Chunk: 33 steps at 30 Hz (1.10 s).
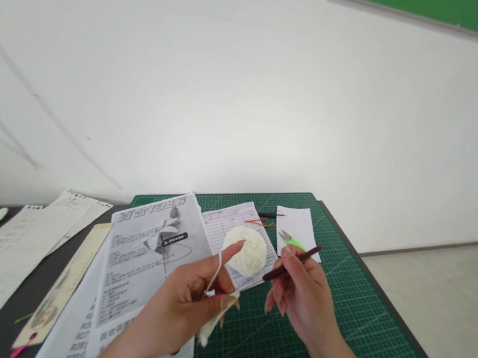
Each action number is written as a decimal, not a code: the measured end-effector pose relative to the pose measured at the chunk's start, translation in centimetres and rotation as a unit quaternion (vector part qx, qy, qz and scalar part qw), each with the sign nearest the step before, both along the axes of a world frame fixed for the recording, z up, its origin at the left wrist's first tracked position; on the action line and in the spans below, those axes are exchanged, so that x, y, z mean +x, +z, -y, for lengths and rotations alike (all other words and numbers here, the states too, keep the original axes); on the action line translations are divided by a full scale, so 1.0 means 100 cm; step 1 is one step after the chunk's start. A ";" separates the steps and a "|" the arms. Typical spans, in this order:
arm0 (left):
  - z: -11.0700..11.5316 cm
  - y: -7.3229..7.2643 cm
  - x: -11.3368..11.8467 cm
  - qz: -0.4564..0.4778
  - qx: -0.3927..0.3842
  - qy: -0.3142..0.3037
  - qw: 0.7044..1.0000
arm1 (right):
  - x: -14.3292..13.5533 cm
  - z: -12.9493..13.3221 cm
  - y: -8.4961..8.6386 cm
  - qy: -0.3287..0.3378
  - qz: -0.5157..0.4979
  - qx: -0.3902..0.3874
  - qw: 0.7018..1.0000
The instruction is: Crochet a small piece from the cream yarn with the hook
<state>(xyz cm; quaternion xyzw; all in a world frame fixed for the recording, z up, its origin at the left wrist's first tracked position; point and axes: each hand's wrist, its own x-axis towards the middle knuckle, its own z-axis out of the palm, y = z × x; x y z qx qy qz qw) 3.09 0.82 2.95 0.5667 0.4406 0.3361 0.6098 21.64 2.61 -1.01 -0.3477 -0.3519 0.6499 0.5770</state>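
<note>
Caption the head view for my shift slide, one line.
Left hand pinches white crochet piece, right hand holds dark crochet hook, before a ball of yarn on green mat.

Dark table [381, 310] under green mat [307, 347].

Yarn ball [251, 252] on form [218, 224], btwn instr. sheet [132, 283] (L) & snips [291, 240] (R); cutting mat [285, 344] under.
</note>
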 end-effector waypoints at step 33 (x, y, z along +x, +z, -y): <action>0.000 0.000 0.008 0.029 -0.070 0.042 0.996 | 0.001 0.012 0.003 -0.043 0.100 0.080 0.991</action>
